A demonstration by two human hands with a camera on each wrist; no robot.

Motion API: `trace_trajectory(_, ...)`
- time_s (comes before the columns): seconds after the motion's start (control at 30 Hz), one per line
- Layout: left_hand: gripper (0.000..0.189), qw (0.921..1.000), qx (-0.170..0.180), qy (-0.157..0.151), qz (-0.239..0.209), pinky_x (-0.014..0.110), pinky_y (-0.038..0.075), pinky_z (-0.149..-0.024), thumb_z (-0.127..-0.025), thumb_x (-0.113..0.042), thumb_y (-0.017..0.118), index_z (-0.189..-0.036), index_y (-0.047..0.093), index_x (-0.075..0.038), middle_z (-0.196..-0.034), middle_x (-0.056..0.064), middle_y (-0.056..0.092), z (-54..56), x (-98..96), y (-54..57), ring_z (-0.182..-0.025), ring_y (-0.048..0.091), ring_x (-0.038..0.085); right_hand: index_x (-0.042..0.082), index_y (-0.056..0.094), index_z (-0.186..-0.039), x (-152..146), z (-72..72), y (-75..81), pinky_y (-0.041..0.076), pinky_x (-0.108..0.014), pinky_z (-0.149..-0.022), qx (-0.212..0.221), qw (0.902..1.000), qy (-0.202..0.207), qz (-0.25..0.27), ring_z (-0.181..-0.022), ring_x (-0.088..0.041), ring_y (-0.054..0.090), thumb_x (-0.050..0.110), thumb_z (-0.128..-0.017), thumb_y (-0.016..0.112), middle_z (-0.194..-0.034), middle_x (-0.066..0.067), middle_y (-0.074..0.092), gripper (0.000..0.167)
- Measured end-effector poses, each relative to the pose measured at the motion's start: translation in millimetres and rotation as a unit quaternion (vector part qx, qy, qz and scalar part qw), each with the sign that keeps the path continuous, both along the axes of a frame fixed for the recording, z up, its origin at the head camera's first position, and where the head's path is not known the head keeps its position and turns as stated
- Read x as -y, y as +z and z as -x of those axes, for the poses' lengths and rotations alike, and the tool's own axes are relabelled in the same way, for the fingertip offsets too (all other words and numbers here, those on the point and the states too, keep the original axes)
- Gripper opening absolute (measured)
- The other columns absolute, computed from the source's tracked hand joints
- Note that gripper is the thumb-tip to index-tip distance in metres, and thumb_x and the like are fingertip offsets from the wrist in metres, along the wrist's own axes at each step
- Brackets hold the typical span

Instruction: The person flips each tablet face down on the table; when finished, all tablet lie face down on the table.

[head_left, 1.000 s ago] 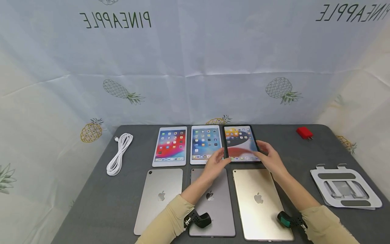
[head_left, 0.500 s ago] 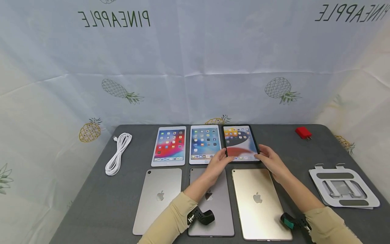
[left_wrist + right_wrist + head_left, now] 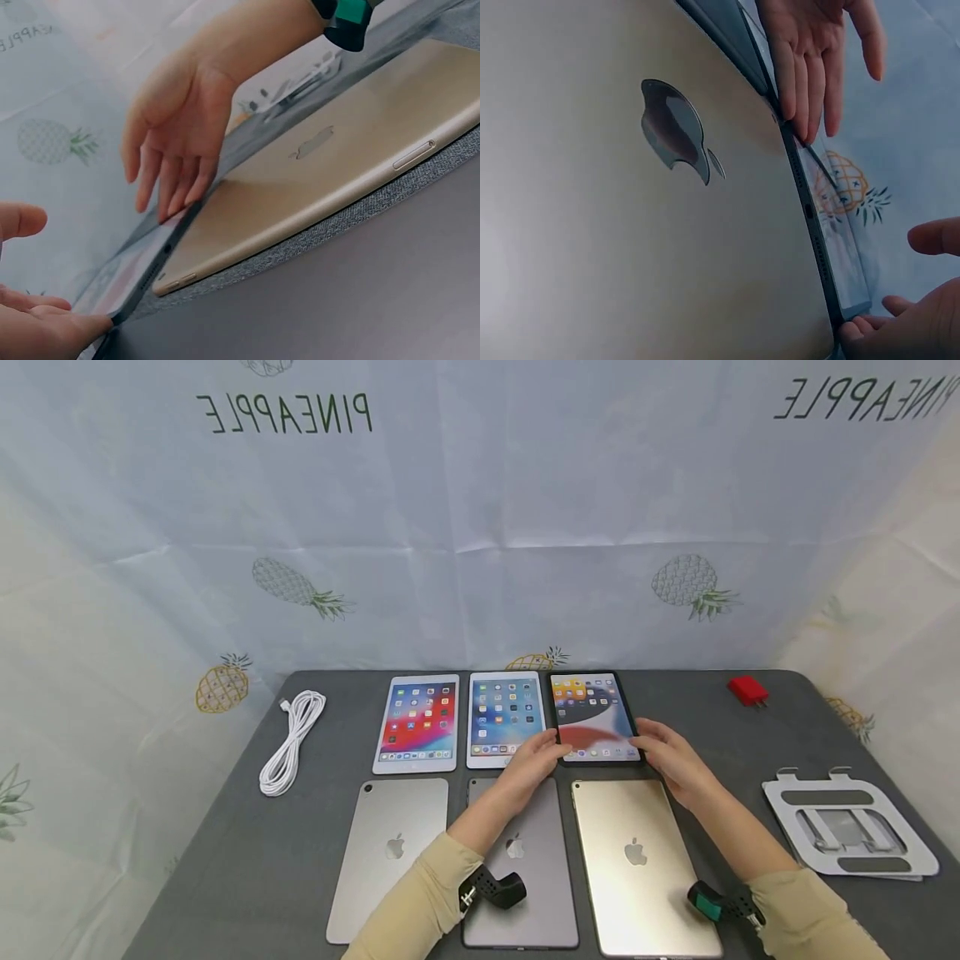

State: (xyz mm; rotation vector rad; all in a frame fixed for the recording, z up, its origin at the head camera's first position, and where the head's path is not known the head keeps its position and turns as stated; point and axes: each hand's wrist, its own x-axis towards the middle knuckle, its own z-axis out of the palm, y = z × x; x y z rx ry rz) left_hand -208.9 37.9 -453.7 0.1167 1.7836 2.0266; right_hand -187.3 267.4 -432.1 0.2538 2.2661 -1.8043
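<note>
A black-framed tablet (image 3: pixel 592 714), screen lit, lies face up at the right end of the back row. My left hand (image 3: pixel 531 766) is at its lower left corner, fingers fairly straight, the index fingertip by the left edge. At the lower right corner is my right hand (image 3: pixel 675 764), its fingers extended along the right side and the thumb near the screen's edge. Both wrist views show the fingertips touching the tablet's sides, with the thumbs raised. A white tablet (image 3: pixel 506 714) sits just left of it, partly covered by my left hand.
Another white tablet (image 3: pixel 417 724) ends the back row. In front lie a silver tablet (image 3: pixel 393 860), a grey tablet (image 3: pixel 525 877) and a gold tablet (image 3: pixel 637 860), backs up. A white cable (image 3: pixel 292 743), red charger (image 3: pixel 748 691) and folding stand (image 3: pixel 851 822) lie around them.
My right hand has shifted slightly toward me and outward, its thumb moving off the screen toward the edge. The left hand has barely moved. The tablets stay in place.
</note>
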Motion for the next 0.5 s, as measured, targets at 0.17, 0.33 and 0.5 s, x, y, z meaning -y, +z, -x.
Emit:
trace_trajectory(0.17,0.068,1.0,0.005,-0.005,0.005,0.044,0.03,-0.113,-0.092,-0.022,0.061,-0.148,0.033,0.005,-0.151,0.024,0.035,-0.5,0.0,0.2,-0.139,0.035,0.033,-0.004,0.01,-0.153,1.5,-2.1,0.2,0.014,-0.052,-0.117,0.003,0.9998,-0.012,0.013,-0.144,-0.039,0.015,0.018,-0.102,0.048,-0.157,-0.027,0.014,0.068)
trace_trajectory(0.33,0.069,0.9998,0.007,-0.015,0.008,0.042,0.03,-0.113,-0.092,-0.024,0.062,-0.148,0.033,0.004,-0.151,0.023,0.035,-0.9,0.6,3.5,-0.139,0.035,0.032,-0.005,0.01,-0.153,-0.2,-2.0,1.8,0.014,-0.047,-0.118,0.021,0.9973,-0.034,0.061,-0.145,-0.034,0.014,0.017,-0.103,0.044,-0.159,-0.023,0.01,0.065)
trace_trajectory(0.5,0.068,0.9995,0.012,-0.024,0.014,0.041,0.032,-0.112,-0.092,-0.024,0.062,-0.148,0.035,0.004,-0.15,0.022,0.037,0.6,2.9,5.5,-0.137,0.039,0.033,-0.002,0.015,-0.154,-4.6,1.6,3.7,0.033,-0.028,-0.108,0.052,0.9863,-0.08,0.135,-0.123,-0.018,0.04,0.017,-0.102,0.046,-0.144,-0.011,0.037,0.063)
